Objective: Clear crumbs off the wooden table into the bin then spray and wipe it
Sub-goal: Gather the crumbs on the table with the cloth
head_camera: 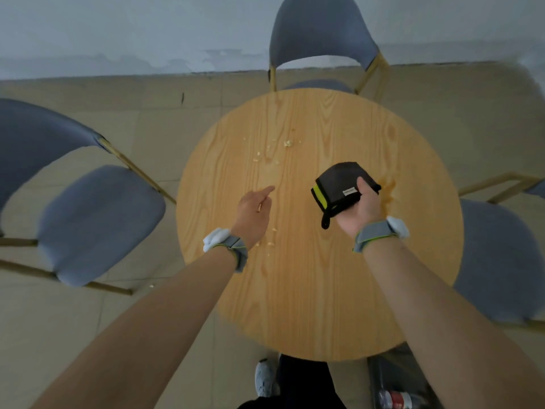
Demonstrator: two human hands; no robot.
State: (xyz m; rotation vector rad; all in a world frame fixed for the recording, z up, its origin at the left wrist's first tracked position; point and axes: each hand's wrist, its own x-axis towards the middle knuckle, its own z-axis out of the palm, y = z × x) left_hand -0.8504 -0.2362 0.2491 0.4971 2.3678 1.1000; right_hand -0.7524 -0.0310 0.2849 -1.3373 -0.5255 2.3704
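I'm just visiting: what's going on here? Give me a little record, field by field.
table: round wooden table
crumbs: crumbs scattered on the far and near left of the top
stain: orange smear beside the right hand
left hand: left hand over the table, forefinger extended, holding nothing
right hand: right hand holds a folded dark cloth with a yellow-green edge
seating: blue chairs around the table

Three blue chairs stood around: one at the far side [321,33], one left [97,219], one right [501,261]. A shoe [265,379] showed below.
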